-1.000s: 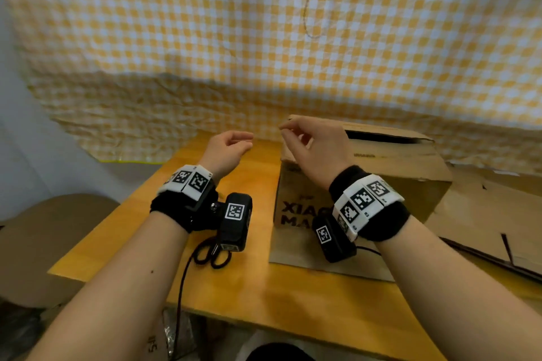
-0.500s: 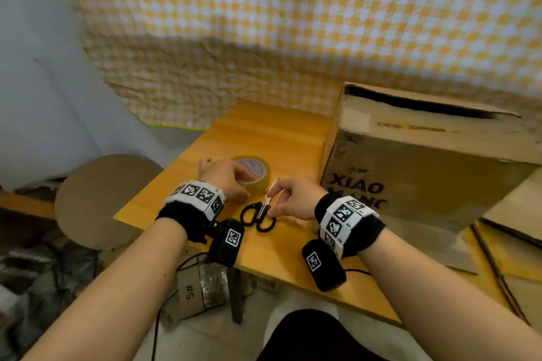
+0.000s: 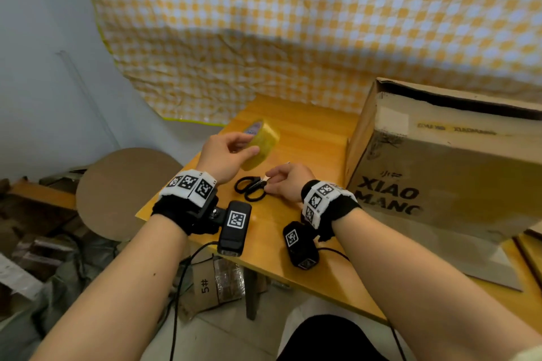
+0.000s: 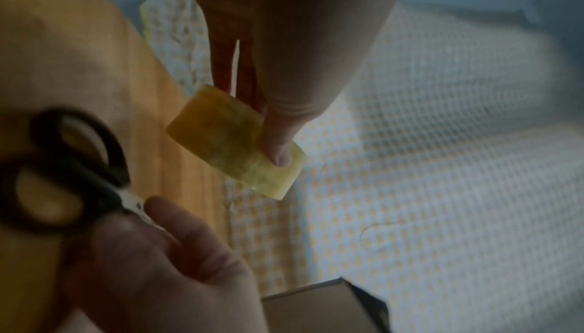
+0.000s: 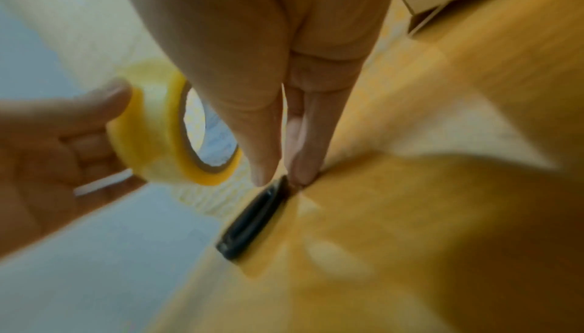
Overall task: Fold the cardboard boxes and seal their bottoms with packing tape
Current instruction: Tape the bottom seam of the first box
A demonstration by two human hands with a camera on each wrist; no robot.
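Box right of scissors (tape roll above them)

left hand raised, thumb and fingers curled in a grip; right hand lower, to its right, fingertips pinched downward, both forearms reaching forward

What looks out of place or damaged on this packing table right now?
Nothing serious. The cardboard box is scuffed and worn near its top edge. Left hand holds the tape roll; right hand pinches the scissors.
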